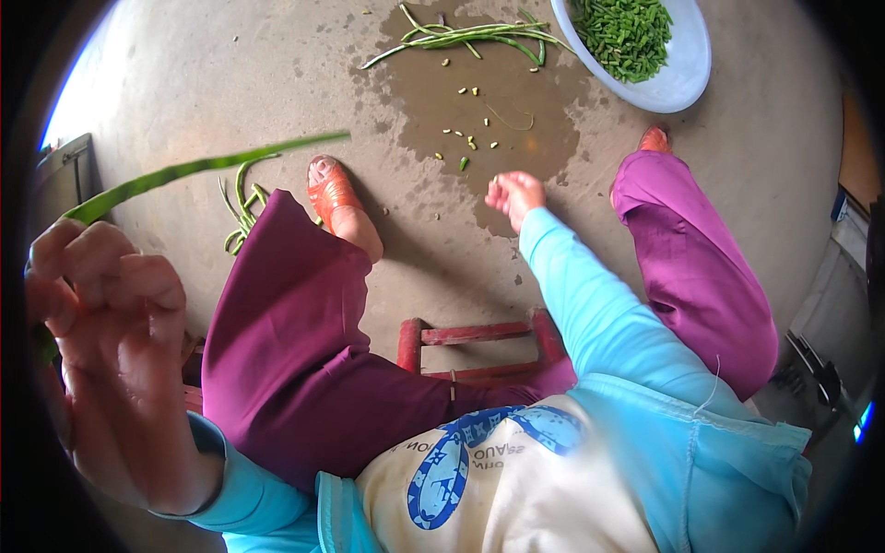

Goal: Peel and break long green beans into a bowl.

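Observation:
My left hand [120,313] is raised close at the lower left, its fingers curled around one long green bean [203,166]. The bean sticks out to the right above my left knee, and its other end is hidden by the hand. Out over the wet floor, between my feet, is my right hand [518,195] with fingers drawn together. Something tiny and pale may be at its fingertips, too small to name. Small bean bits [464,164] lie scattered on the floor just beyond that hand.
A white basin [693,69] of cut green beans [625,41] stands at the far right. Whole long beans [470,37] lie to its left, with another small bunch [241,214] near my left foot. Between my legs shows a red wooden stool [477,335]. A wet patch [433,92] darkens the floor.

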Demonstrator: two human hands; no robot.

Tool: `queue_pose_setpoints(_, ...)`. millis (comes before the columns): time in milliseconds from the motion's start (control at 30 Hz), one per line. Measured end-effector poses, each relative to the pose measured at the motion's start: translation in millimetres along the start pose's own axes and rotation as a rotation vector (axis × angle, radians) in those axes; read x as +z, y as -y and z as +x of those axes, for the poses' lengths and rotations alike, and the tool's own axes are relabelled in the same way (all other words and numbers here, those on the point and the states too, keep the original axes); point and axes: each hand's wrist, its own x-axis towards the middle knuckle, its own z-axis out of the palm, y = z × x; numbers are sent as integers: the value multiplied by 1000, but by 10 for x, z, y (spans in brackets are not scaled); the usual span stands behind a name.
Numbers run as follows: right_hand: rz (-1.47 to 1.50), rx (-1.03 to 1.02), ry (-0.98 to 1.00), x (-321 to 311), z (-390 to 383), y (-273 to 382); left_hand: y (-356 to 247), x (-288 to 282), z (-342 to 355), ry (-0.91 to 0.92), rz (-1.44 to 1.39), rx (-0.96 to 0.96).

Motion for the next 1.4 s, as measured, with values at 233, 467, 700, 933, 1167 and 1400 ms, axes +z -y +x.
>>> queue_pose_setpoints(233, -594, -257, -128, 221, 477, 599, 70, 21, -196, 96, -103, 15)
queue_pose_setpoints(467, -1431, -698, -163, 366, 445, 503, 155, 4, -231, 6, -70, -4)
queue_pose_setpoints(700, -880, -869, -154, 263, 576, 760, 193, 74, -223, 21, -66, -87)
queue_pose_setpoints(933, -276, -1233, -380, 180, -42, 2793, 272, 125, -302, 51, -66, -75)
queue_pose_setpoints(1167, -651, -953, -230, 241, 82, 2572, 270, 172, -278, 19, 13, -77)
queue_pose_setpoints(1400, -1026, -694, -205, 152, 902, 1627, 256, 140, -223, -31, 21, -55)
